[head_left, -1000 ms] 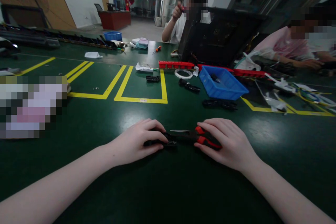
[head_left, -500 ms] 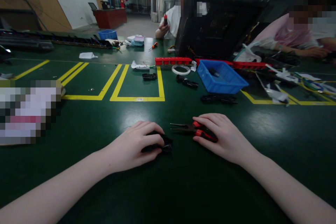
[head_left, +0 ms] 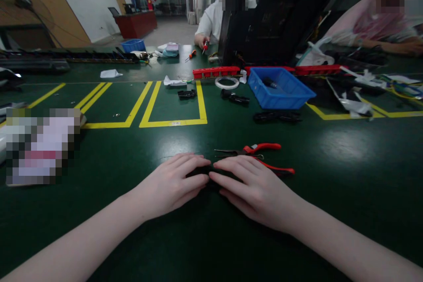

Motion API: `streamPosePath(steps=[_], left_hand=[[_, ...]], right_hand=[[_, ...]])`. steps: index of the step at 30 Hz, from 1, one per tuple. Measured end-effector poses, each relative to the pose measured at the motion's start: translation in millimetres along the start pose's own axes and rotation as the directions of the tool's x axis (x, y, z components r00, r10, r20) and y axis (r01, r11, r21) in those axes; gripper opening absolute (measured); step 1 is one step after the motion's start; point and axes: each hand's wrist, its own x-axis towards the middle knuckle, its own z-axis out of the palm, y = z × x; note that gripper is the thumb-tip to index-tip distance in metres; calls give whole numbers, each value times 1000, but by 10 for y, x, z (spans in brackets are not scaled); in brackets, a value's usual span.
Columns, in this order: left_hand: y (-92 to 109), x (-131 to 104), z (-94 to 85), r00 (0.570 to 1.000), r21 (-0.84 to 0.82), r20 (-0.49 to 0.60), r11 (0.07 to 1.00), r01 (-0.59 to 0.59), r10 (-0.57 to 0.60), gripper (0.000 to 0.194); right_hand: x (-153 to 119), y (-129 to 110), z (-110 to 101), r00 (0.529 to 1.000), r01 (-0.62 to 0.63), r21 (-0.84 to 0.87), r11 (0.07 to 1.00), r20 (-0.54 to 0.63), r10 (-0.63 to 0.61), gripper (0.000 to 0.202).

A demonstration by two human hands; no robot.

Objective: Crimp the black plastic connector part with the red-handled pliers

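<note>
My left hand (head_left: 178,183) is closed around a small black part (head_left: 200,170), of which only dark bits show between the fingers. Its exact kind is hidden. My right hand (head_left: 254,187) meets it from the other side, fingers bent over the part's right end and fingertips almost touching those of the left. Just behind the right hand lie needle-nose pliers (head_left: 250,149) with red handles, loose on the green table (head_left: 185,246), jaws parted and pointing left.
Black pieces (head_left: 235,97) and a black bundle (head_left: 276,116) lie ahead, near a blue bin (head_left: 280,90) and a tape roll (head_left: 227,82). Red rails (head_left: 216,72) run behind. A blurred package (head_left: 42,150) sits left. Across the table, one person holds a screwdriver (head_left: 205,46); another sits right.
My right hand has let go of the pliers, leaving them on the table, and has moved left to the black part. My left hand stays there. The person opposite has lowered the screwdriver.
</note>
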Motion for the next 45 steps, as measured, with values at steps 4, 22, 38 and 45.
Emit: streamPosePath(steps=[4, 22, 38, 45], left_hand=[[-17, 3, -3, 999, -20, 13, 999, 32, -32, 20], [-61, -32, 25, 984, -165, 12, 971, 175, -175, 18], [-58, -20, -80, 957, -315, 100, 904, 289, -271, 24], [-64, -62, -46, 977, -182, 75, 960, 211, -200, 27]], right_hand=[[88, -78, 51, 996, -84, 64, 994, 15, 83, 22], [237, -223, -14, 932, -363, 151, 919, 60, 358, 8], [443, -132, -35, 990, -50, -204, 978, 122, 76, 24], [455, -181, 34, 944, -327, 177, 928, 96, 314, 9]])
